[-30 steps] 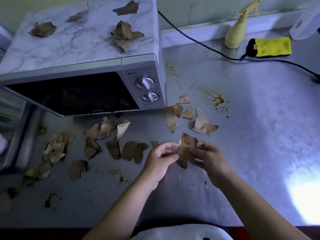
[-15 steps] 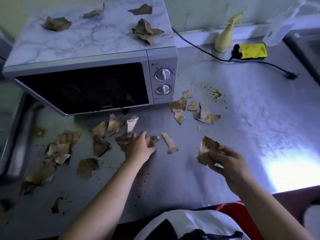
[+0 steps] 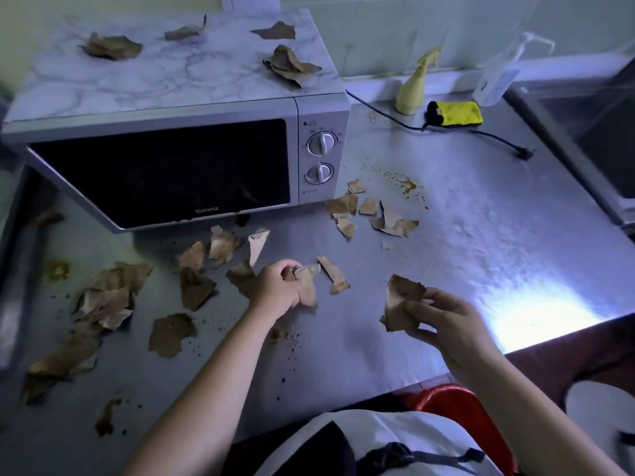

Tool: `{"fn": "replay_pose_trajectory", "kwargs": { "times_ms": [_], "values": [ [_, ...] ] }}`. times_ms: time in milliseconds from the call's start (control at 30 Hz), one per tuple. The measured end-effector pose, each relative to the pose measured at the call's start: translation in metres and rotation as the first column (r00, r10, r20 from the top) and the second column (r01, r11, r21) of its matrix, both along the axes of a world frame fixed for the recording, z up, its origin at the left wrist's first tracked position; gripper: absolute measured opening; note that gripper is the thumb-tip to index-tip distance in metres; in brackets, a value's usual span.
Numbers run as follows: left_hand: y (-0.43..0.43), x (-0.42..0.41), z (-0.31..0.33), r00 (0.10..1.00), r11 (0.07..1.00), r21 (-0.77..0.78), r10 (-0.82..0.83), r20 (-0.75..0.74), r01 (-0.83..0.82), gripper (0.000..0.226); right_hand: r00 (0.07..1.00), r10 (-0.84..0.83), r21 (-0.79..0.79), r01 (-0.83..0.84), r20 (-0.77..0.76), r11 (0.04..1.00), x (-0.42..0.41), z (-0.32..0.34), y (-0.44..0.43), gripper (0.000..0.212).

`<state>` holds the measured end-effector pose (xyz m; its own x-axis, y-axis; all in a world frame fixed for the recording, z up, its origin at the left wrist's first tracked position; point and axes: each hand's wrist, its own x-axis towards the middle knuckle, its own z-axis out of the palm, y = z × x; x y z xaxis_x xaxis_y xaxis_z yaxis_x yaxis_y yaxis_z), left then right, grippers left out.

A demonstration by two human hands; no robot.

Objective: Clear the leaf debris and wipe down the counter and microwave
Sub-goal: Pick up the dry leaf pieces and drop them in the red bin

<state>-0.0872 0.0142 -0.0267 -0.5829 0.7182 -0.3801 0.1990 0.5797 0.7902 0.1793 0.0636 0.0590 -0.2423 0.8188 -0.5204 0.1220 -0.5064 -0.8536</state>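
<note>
Dry brown leaf pieces litter the steel counter (image 3: 481,242) in front of the silver microwave (image 3: 178,159); several more lie on its marbled top (image 3: 285,65). My left hand (image 3: 276,290) grips a leaf piece (image 3: 307,286) on the counter, just below the microwave door. My right hand (image 3: 446,324) pinches a bunch of collected leaf pieces (image 3: 402,302) above the counter's front part. A loose leaf strip (image 3: 333,274) lies between the two hands. A cluster of leaves (image 3: 374,216) sits right of the microwave's knobs.
An orange-brown stain (image 3: 405,183) and dark crumbs mark the counter. At the back stand a yellow spray bottle (image 3: 414,89), a yellow cloth (image 3: 455,113) and a clear pump bottle (image 3: 498,80). The microwave's black cord (image 3: 481,134) crosses the counter. A sink edge (image 3: 563,139) lies right, a red bin (image 3: 460,410) below.
My left hand left the bunch, reached left to the leaves under the microwave and now grips one piece. My right hand kept the bunch and moved right.
</note>
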Motion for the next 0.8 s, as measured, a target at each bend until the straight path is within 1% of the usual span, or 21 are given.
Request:
{"fn": "replay_pose_trajectory", "kwargs": {
  "times_ms": [67, 167, 200, 267, 333, 467, 567, 633, 733, 800],
  "values": [
    [-0.011, 0.006, 0.017, 0.984, 0.994, 0.089, 0.056, 0.166, -0.071, 0.026, 0.997, 0.053, 0.022, -0.051, -0.061, 0.998, -0.007, 0.004, -0.006, 0.017],
    [-0.027, 0.017, 0.039, 0.940, 0.979, 0.169, 0.048, 0.339, -0.111, 0.026, 0.970, 0.167, 0.050, -0.161, -0.174, 0.986, -0.022, 0.010, -0.014, 0.008],
    [-0.033, 0.021, 0.046, 0.923, 0.975, 0.195, 0.027, 0.384, -0.109, 0.027, 0.962, 0.201, 0.064, -0.192, -0.183, 0.979, -0.029, 0.012, -0.016, 0.010],
    [-0.043, 0.027, 0.056, 0.890, 0.965, 0.247, -0.032, 0.455, -0.092, 0.026, 0.958, 0.265, 0.121, -0.252, -0.109, 0.960, -0.041, 0.014, -0.019, 0.009],
    [-0.053, 0.031, 0.065, 0.879, 0.956, 0.289, -0.101, 0.467, -0.044, 0.024, 0.952, 0.306, 0.170, -0.298, -0.023, 0.939, -0.052, 0.017, -0.023, 0.007],
    [-0.068, 0.037, 0.071, 0.852, 0.943, 0.333, -0.175, 0.494, 0.000, 0.023, 0.935, 0.353, 0.177, -0.342, -0.036, 0.923, -0.061, 0.016, -0.033, 0.009],
    [-0.077, 0.039, 0.070, 0.833, 0.946, 0.325, -0.177, 0.525, -0.004, 0.023, 0.942, 0.335, 0.184, -0.324, -0.026, 0.928, -0.063, 0.012, -0.037, 0.012],
    [-0.082, 0.039, 0.070, 0.802, 0.947, 0.320, -0.162, 0.575, -0.038, 0.024, 0.950, 0.312, 0.174, -0.302, -0.029, 0.937, -0.064, 0.009, -0.038, 0.016],
    [-0.085, 0.039, 0.068, 0.763, 0.950, 0.308, -0.157, 0.626, -0.057, 0.025, 0.962, 0.264, 0.132, -0.252, -0.076, 0.959, -0.062, 0.006, -0.038, 0.022],
    [-0.085, 0.040, 0.064, 0.752, 0.958, 0.270, -0.110, 0.650, -0.093, 0.027, 0.970, 0.226, 0.111, -0.216, -0.089, 0.970, -0.057, 0.006, -0.037, 0.029]
  ]
}}
